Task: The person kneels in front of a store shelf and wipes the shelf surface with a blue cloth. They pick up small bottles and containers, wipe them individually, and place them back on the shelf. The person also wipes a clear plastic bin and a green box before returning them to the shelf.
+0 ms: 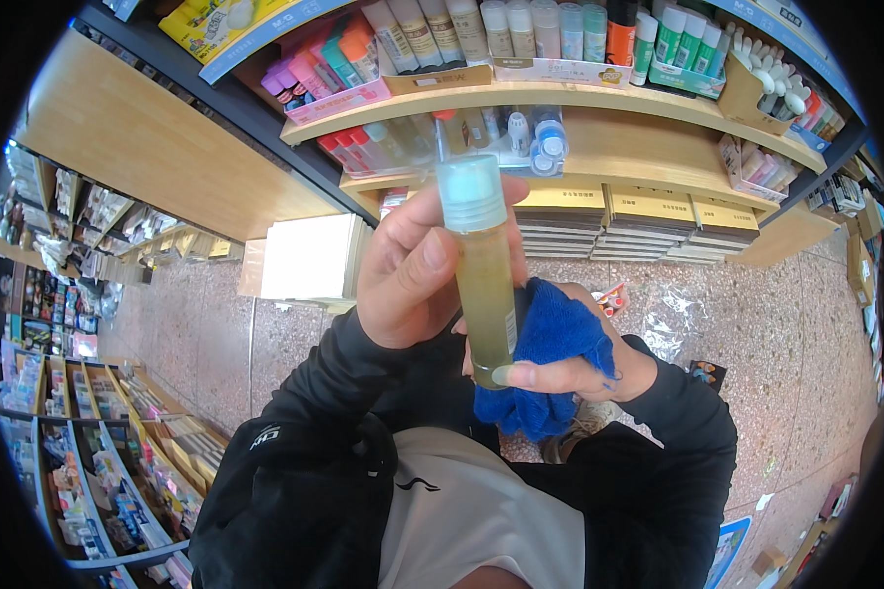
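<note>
A clear bottle of yellowish liquid glue (485, 294) with a pale turquoise cap is tilted slightly in front of me. My left hand (412, 269) grips its upper part just below the cap, thumb in front and fingers behind. At the bottle's base, the thumb of my right hand (597, 361) presses against the glass or plastic. A blue cloth (560, 331) is bunched in that same hand, beside and below the bottle. The right fingers are mostly hidden by the cloth and bottle.
Ahead, a wooden shelf (656, 99) bears boxes of glue sticks (670, 37) and bottles. Under it lie stacks of yellow-and-dark boxes (648, 213). White stacked goods (313, 258) stand on the floor to the left, with a divided display rack (110, 471) at lower left.
</note>
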`<state>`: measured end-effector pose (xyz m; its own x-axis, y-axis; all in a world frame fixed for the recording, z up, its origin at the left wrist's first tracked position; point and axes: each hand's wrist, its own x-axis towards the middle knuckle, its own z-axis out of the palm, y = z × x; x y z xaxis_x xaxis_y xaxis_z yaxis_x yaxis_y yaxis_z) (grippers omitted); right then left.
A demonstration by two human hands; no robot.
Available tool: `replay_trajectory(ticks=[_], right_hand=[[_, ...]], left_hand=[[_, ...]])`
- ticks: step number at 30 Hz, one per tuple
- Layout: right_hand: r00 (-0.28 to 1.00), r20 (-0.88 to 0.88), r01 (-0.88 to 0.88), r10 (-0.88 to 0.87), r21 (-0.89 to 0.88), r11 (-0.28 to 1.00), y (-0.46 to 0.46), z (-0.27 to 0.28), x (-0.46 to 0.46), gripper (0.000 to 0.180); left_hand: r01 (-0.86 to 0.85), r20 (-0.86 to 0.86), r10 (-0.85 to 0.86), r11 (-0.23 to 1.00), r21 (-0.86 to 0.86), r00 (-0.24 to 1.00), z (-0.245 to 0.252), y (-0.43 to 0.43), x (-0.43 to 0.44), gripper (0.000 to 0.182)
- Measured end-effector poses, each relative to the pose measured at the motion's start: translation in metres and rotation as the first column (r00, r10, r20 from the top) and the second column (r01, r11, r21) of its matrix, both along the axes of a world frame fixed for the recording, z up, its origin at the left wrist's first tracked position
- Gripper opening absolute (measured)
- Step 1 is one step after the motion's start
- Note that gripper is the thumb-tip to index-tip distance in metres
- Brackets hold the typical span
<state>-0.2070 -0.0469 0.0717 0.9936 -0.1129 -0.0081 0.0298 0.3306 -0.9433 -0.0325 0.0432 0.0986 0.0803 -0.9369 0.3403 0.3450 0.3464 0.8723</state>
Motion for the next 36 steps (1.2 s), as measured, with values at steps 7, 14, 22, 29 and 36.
replay_trajectory(ticks=[7,14,22,29,36], right_hand=[[0.999,0.032,0.04,-0.039,-0.035,0.999,-0.002,-0.009,0.004,0.052],[0.976,0.134,0.188,-0.173,-0.11,0.976,0.002,-0.017,0.009,0.032],[0.957,0.166,0.261,-0.239,-0.121,0.958,0.006,-0.017,0.01,0.024],[0.981,0.104,0.176,-0.165,-0.113,0.978,0.0,-0.018,0.009,0.034],[0.979,0.112,0.174,-0.172,-0.001,0.985,0.001,-0.021,0.009,0.02]], left_hand=[[0.024,0.009,-0.024,0.999,0.024,1.0,0.003,0.0,0.001,0.066],[0.02,-0.04,-0.017,0.998,0.066,0.999,0.004,0.002,0.0,0.063],[0.028,-0.047,-0.026,0.999,0.039,0.999,0.001,0.005,-0.001,0.063],[0.024,-0.065,-0.023,0.999,0.028,0.998,0.0,0.005,-0.004,0.06],[-0.001,-0.066,0.006,0.998,0.067,0.998,-0.002,0.005,-0.005,0.057]])
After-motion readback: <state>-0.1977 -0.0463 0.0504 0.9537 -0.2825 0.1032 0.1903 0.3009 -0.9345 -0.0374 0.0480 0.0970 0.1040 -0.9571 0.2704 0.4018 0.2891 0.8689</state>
